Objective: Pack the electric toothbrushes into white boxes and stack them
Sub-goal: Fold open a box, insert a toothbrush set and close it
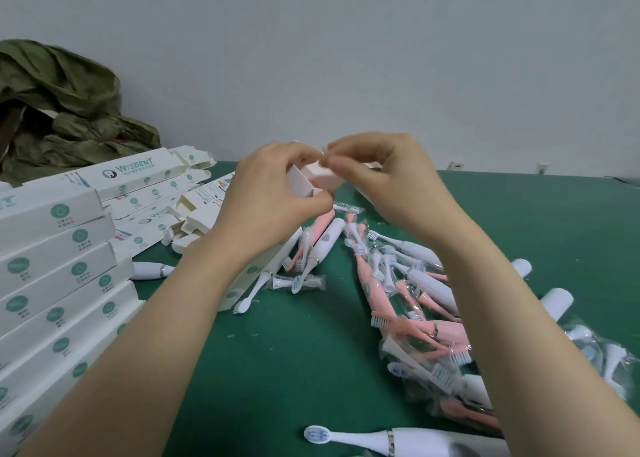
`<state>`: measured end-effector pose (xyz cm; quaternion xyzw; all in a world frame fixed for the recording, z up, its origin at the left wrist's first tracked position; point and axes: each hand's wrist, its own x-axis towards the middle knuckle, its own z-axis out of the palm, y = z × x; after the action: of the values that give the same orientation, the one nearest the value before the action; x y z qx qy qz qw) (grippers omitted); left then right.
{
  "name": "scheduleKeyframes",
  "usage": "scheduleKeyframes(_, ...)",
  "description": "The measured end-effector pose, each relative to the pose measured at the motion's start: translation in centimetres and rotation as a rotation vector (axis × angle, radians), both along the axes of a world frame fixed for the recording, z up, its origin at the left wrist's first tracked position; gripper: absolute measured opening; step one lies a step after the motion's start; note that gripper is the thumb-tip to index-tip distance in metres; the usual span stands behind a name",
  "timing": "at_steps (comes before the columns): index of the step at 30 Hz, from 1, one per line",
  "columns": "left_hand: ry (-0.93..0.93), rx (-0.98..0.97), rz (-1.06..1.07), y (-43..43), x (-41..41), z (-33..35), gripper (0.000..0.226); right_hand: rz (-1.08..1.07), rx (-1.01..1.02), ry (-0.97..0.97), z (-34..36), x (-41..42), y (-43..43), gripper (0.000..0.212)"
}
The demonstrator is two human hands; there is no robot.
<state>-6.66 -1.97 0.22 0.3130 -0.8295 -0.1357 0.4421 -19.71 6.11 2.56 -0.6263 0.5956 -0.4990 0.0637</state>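
Both hands up at 12 o'clock: left hand [273,200] grips the white box [320,178] near its upper end to steady it, right hand [388,183] pinches its end flap, apparently to tuck it shut; loose toothbrushes [415,283] at 4 o'clock, 1 stack of closed boxes [52,266] at 9 o'clock.

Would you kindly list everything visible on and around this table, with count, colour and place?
held box: one, white, raised at centre
stacked boxes: about eight, white with green marks, left edge
open boxes: several, white, behind the stack
toothbrushes: many, white and pink, some in clear wrap, centre to right
table: one, green
crumpled bag: one, olive, far left by the wall
left hand: grips the held box
right hand: pinches its flap
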Motion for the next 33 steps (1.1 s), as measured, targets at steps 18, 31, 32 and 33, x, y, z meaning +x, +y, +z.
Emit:
scheduleKeyframes(18, -0.046, -0.008, -0.023, -0.7, 0.2, -0.6, 0.047, -0.391, 1.136, 0.5, -5.5, -4.5, 1.0, 0.015)
scheduleKeyframes(31, -0.063, 0.067, -0.048, 0.2, -0.7, -1.3, 0.05, 0.299, 0.168, -0.503, 1.3, -3.0, 3.2, 0.015)
scheduleKeyframes(32, -0.064, 0.08, -0.058, 0.3, -0.7, -1.2, 0.047, 0.31, 0.205, -0.412, 1.3, -2.7, 3.3, 0.016)
scheduleKeyframes(33, -0.071, 0.086, -0.07, 0.4, -0.8, -1.2, 0.045, 0.266, 0.239, -0.272, 1.2, -2.5, 3.4, 0.018)
